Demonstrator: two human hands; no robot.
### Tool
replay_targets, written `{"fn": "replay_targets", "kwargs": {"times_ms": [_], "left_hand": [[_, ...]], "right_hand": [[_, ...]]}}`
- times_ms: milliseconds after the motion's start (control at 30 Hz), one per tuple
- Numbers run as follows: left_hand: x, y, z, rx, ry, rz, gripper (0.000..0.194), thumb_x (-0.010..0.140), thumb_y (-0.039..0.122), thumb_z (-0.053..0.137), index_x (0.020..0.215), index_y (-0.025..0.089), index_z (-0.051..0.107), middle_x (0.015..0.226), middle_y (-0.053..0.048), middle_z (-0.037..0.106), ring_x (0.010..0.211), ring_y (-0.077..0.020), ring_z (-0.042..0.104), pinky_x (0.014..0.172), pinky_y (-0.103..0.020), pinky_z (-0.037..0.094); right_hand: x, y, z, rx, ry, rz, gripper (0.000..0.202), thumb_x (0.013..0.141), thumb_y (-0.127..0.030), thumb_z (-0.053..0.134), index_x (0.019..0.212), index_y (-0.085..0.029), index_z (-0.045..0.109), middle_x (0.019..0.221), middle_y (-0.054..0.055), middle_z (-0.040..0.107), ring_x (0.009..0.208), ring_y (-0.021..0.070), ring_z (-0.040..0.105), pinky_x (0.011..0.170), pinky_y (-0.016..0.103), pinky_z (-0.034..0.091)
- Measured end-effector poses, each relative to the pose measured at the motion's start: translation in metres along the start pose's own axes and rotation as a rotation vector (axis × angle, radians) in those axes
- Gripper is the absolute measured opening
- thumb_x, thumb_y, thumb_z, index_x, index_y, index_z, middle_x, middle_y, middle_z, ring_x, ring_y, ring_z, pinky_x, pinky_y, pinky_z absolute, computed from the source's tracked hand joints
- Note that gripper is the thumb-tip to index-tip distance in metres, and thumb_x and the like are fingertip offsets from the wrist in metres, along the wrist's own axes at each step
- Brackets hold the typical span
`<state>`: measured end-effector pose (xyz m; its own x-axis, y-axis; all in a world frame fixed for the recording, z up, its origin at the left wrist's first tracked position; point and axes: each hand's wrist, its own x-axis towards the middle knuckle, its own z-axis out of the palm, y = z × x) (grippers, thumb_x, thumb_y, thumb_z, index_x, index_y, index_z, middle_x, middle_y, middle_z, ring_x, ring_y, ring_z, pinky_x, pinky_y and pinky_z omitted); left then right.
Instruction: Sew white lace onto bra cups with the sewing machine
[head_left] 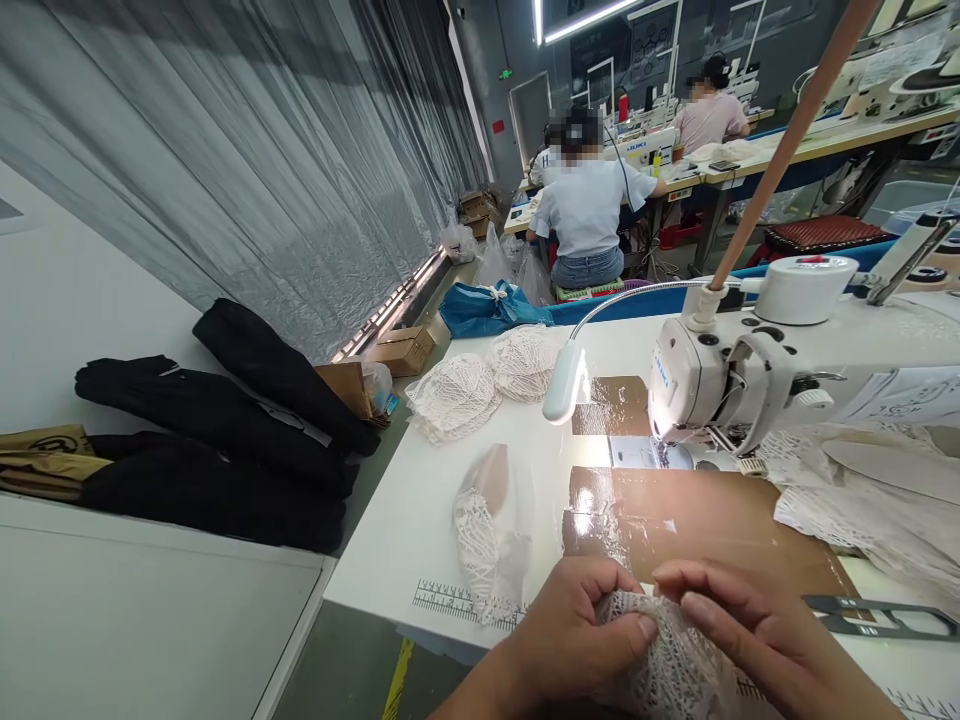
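Sewing machine (712,370) is sited beyond the fingers (630,634). Between them, bunched lace (667,670) is pinched by left hand (581,635); right hand (761,630) is narrowed, grip cannot be told. Edge apparently being arranged; next, even hold probably called for.

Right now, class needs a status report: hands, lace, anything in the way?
Left fingers pinching white lace. Right fingers against it, grip unclear. Lace bunched between hands. Gray snips nearby, rightward.
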<state>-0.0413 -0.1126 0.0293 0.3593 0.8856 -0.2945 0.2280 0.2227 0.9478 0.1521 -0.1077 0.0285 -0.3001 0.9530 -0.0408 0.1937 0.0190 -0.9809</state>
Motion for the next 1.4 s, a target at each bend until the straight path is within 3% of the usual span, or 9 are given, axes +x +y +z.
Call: {"fn": "replay_targets", "kwargs": {"times_ms": [167, 367, 667, 800, 933, 1033, 1133, 1233, 1400], "left_hand": [[0.004, -0.003, 0.004, 0.057, -0.027, 0.048, 0.022, 0.075, 0.032, 0.065, 0.072, 0.013, 0.055, 0.064, 0.003, 0.044, 0.061, -0.0095, 0.038, 0.055, -0.02, 0.03], [0.009, -0.004, -0.002, -0.246, -0.206, -0.044, 0.042, 0.069, 0.045, 0.077, 0.087, 0.011, 0.061, 0.069, 0.001, 0.05, 0.063, -0.0097, 0.043, 0.059, -0.021, 0.036], [0.03, -0.006, 0.023, -0.519, -0.026, -0.093, 0.044, 0.062, 0.046, 0.082, 0.065, 0.013, 0.053, 0.057, 0.002, 0.048, 0.051, -0.0072, 0.04, 0.052, -0.02, 0.032], [0.031, 0.002, 0.006, -0.585, 0.11, -0.106, 0.044, 0.061, 0.045, 0.08, 0.068, 0.015, 0.049, 0.056, 0.003, 0.049, 0.051, -0.0088, 0.042, 0.052, -0.022, 0.034], [0.034, 0.027, -0.039, 0.002, 0.404, 0.166, 0.032, 0.08, 0.041, 0.063, 0.066, 0.017, 0.048, 0.06, 0.002, 0.045, 0.056, -0.0113, 0.041, 0.055, -0.024, 0.033], [0.058, 0.036, -0.045, 0.653, 0.553, 0.449, 0.028, 0.082, 0.019, 0.054, 0.057, 0.018, 0.041, 0.06, 0.001, 0.04, 0.061, -0.0138, 0.04, 0.06, -0.027, 0.031], [0.095, 0.025, -0.015, 1.036, 0.32, 0.538, 0.022, 0.078, 0.006, 0.05, 0.06, 0.019, 0.047, 0.065, -0.003, 0.048, 0.068, -0.0188, 0.048, 0.068, -0.031, 0.036], [0.117, 0.007, 0.025, 1.09, 0.217, 0.514, 0.022, 0.077, 0.002, 0.05, 0.061, 0.017, 0.052, 0.061, -0.003, 0.049, 0.065, -0.0205, 0.052, 0.066, -0.033, 0.038], [0.103, 0.001, 0.043, 1.236, 0.11, 0.539, 0.013, 0.084, 0.013, 0.051, 0.074, 0.013, 0.06, 0.069, -0.007, 0.057, 0.066, -0.0218, 0.052, 0.066, -0.037, 0.042]], "right_hand": [[0.007, 0.011, -0.007, -0.178, -0.231, -0.023, 0.033, 0.085, -0.044, 0.06, 0.063, -0.02, 0.058, 0.059, -0.003, 0.055, 0.058, 0.0136, 0.049, 0.054, 0.023, 0.037], [0.008, 0.01, -0.014, -0.1, -0.186, 0.009, 0.035, 0.086, -0.048, 0.058, 0.064, -0.021, 0.056, 0.061, -0.003, 0.052, 0.059, 0.0138, 0.045, 0.054, 0.023, 0.033], [0.016, 0.012, -0.022, 0.017, -0.155, 0.058, 0.032, 0.083, -0.048, 0.062, 0.066, -0.021, 0.059, 0.062, -0.003, 0.05, 0.06, 0.013, 0.044, 0.053, 0.022, 0.033], [0.017, 0.017, -0.035, 0.017, -0.074, 0.071, 0.034, 0.084, -0.057, 0.056, 0.079, -0.024, 0.067, 0.075, 0.0, 0.062, 0.069, 0.017, 0.055, 0.061, 0.024, 0.042], [0.015, 0.029, -0.063, -0.106, -0.032, 0.078, 0.03, 0.083, -0.054, 0.058, 0.091, -0.027, 0.068, 0.093, 0.003, 0.07, 0.088, 0.0246, 0.063, 0.07, 0.027, 0.049], [0.019, 0.032, -0.076, -0.179, -0.019, 0.02, 0.026, 0.085, -0.05, 0.056, 0.093, -0.028, 0.068, 0.089, 0.003, 0.07, 0.086, 0.0258, 0.064, 0.068, 0.029, 0.051], [0.032, 0.03, -0.077, -0.332, 0.06, -0.033, 0.026, 0.087, -0.047, 0.052, 0.095, -0.029, 0.069, 0.087, 0.003, 0.07, 0.078, 0.0245, 0.064, 0.065, 0.032, 0.05], [0.049, 0.03, -0.072, -0.574, 0.016, -0.085, 0.028, 0.091, -0.04, 0.043, 0.094, -0.029, 0.069, 0.087, 0.003, 0.071, 0.079, 0.0242, 0.065, 0.069, 0.034, 0.051], [0.062, 0.045, -0.058, -0.897, -0.05, -0.212, 0.035, 0.09, -0.018, 0.033, 0.098, -0.024, 0.066, 0.098, 0.007, 0.069, 0.084, 0.0205, 0.066, 0.065, 0.03, 0.05]]}}
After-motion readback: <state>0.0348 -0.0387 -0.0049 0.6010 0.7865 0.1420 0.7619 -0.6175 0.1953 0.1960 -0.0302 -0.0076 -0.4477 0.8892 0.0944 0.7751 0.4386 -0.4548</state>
